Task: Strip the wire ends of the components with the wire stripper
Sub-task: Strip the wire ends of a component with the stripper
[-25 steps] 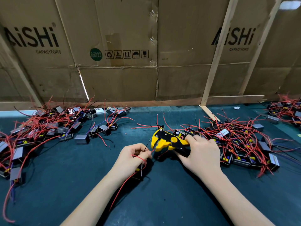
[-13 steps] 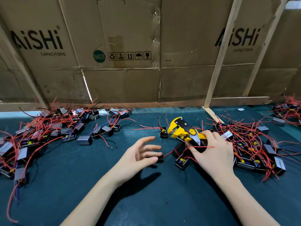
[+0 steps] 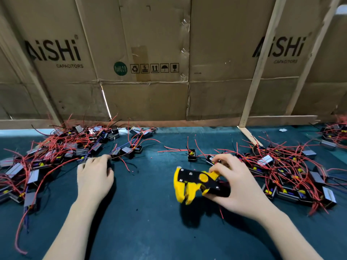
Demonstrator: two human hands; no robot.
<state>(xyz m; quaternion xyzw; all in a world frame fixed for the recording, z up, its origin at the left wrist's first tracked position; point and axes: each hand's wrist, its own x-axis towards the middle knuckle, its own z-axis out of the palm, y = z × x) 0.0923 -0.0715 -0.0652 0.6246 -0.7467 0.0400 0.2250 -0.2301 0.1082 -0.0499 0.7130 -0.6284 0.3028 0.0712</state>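
Even, moderately bright overhead light falls on the scene, and both forearms cast soft dark shadows on the green mat (image 3: 146, 212). A thin bright slit glows through the cardboard wall (image 3: 150, 102). Wide-angle distortion bends the wooden battens at the edges. The wire stripper (image 3: 195, 182) shows slight motion blur at its yellow jaws.

Stripper (image 3: 195, 184) yellow and black; wires (image 3: 281, 158) at three o'clock red; mat (image 3: 150, 212) dark teal; cardboard (image 3: 150, 100) brown, black lettering.

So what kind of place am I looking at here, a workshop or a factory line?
Most likely a small electronics assembly bench: piles of wired components on a green mat, cardboard capacitor cartons as a backdrop, and a wire stripper in the right hand.
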